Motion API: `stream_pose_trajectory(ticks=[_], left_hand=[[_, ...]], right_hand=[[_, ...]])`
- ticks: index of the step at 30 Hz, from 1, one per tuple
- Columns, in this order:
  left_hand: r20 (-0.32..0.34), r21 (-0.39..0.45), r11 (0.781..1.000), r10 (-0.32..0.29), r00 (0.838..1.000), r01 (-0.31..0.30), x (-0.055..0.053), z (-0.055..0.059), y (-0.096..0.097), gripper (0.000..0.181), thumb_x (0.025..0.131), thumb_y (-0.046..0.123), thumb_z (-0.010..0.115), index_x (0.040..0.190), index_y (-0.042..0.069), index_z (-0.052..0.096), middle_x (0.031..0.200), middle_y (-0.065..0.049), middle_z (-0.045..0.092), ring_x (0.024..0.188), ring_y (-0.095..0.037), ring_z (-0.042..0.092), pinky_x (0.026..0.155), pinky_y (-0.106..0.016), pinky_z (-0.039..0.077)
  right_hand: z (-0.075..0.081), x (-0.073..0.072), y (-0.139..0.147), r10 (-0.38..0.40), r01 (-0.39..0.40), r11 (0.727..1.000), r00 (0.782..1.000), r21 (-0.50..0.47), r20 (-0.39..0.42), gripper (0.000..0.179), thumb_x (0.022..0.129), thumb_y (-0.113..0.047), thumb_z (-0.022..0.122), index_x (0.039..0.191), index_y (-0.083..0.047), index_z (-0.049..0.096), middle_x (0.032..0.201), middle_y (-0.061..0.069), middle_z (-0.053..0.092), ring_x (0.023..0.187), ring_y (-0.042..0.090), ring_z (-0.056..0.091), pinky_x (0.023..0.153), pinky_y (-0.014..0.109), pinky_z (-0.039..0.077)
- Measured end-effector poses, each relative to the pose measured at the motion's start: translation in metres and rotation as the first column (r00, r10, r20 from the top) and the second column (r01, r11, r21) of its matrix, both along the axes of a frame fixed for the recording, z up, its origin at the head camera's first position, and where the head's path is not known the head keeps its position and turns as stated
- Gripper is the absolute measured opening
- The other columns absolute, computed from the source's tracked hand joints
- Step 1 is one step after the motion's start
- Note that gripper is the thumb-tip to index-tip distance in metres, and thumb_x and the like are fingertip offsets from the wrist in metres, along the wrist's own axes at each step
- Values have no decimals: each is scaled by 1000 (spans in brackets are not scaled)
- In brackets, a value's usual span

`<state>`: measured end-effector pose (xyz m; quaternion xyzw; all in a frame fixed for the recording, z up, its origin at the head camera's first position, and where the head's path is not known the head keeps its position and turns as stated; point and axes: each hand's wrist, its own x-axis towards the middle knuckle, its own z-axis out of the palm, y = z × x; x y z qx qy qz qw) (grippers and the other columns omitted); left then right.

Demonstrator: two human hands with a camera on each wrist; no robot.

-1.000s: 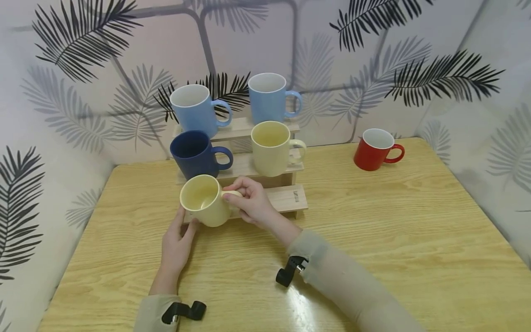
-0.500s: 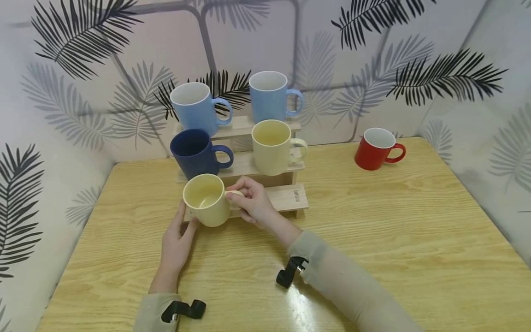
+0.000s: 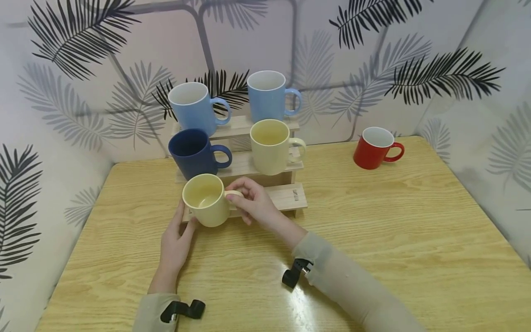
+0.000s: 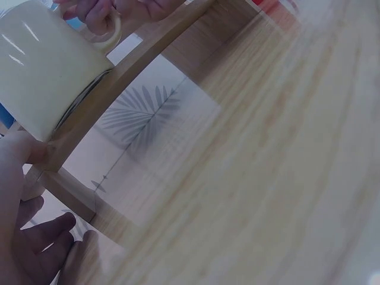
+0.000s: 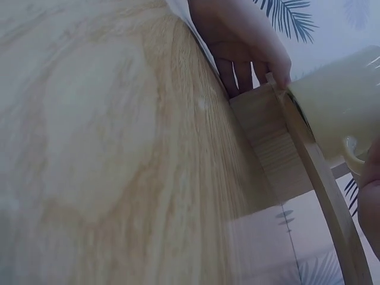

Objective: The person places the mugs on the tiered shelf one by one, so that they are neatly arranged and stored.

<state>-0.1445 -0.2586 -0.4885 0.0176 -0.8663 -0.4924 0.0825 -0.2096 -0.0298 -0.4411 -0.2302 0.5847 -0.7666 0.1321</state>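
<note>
A pale yellow mug (image 3: 212, 207) stands at the left part of the lowest step of a wooden tiered rack (image 3: 286, 197). My right hand (image 3: 259, 205) pinches its handle between thumb and forefinger. With the thumb at the front corner and the fingers round the side, my left hand (image 3: 176, 244) grips the left end of that step. In the left wrist view, the mug (image 4: 44, 68) rests on the step board (image 4: 127, 74), and the left thumb (image 4: 27, 145) lies just below its base.
On the middle step are a dark blue mug (image 3: 192, 157) and another pale yellow mug (image 3: 270, 150). Two light blue mugs, one left (image 3: 194, 110) and one right (image 3: 267, 99), occupy the top step. A red mug (image 3: 371, 152) sits at the table's back right, near the patterned wall.
The held mug has shifted slightly right and settled more upright on the lowest step. My right wrist has moved a little right, its hand still at the handle. The left hand stays put.
</note>
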Motion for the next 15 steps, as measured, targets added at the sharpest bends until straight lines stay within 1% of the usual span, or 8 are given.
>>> stream_pose_trajectory(ticks=[4, 7, 9, 10, 12, 13, 15], left_hand=[[2, -10, 1000, 1, 1000, -1, 0, -1, 0, 60, 100, 38, 49, 152, 33, 20, 151, -8, 34, 133, -30, 39, 108, -47, 33], [6, -15, 1000, 7, 1000, -7, 0, -2, -1, 60, 99, 40, 49, 152, 34, 20, 151, -8, 34, 133, -30, 39, 108, -47, 32], [9, -19, 1000, 11, 1000, -11, -1, -2, -1, 61, 99, 41, 49, 152, 34, 20, 151, -9, 34, 132, -31, 41, 108, -47, 32], [9, -21, 1000, 13, 1000, -13, -1, -3, -1, 61, 99, 41, 49, 152, 34, 20, 151, -10, 34, 131, -31, 42, 108, -47, 33], [7, -22, 1000, 16, 1000, -16, -1, -3, -2, 61, 99, 41, 49, 152, 35, 20, 150, -10, 35, 130, -31, 42, 108, -47, 32], [4, -24, 1000, 16, 1000, -16, -1, -3, -2, 61, 99, 41, 50, 152, 34, 21, 150, -10, 35, 130, -31, 42, 108, -47, 32], [1, -22, 1000, 17, 1000, -17, -1, -3, -1, 60, 99, 39, 50, 152, 34, 21, 149, -11, 36, 129, -32, 44, 107, -48, 33]], right_hand=[[0, 0, 7, -28, 32, 990, 999, 137, -37, 26, 93, -11, 64, 116, -3, 56, 82, 6, 60, 48, 24, 46, 36, 28, 42], [-1, 0, 14, -44, 56, 974, 997, 218, -59, 31, 92, -15, 67, 120, -8, 57, 101, 8, 63, 57, 30, 51, 42, 40, 50], [-2, 1, 18, -41, 59, 966, 996, 253, -74, 36, 91, -15, 67, 125, -9, 56, 110, 9, 61, 60, 34, 56, 49, 49, 53], [-2, 1, 21, -34, 54, 964, 996, 260, -82, 38, 91, -13, 67, 126, -8, 55, 113, 10, 60, 66, 35, 58, 54, 52, 54], [-1, 1, 27, -16, 52, 960, 991, 275, -134, 41, 90, -11, 67, 129, -5, 54, 119, 12, 58, 79, 34, 63, 66, 50, 56], [0, 2, 30, -10, 59, 956, 986, 288, -168, 42, 90, -10, 68, 129, -4, 54, 120, 11, 58, 88, 32, 63, 73, 47, 57], [1, 3, 38, 4, 69, 950, 973, 305, -231, 43, 88, -7, 69, 128, -1, 54, 122, 12, 58, 104, 29, 60, 85, 42, 54]])
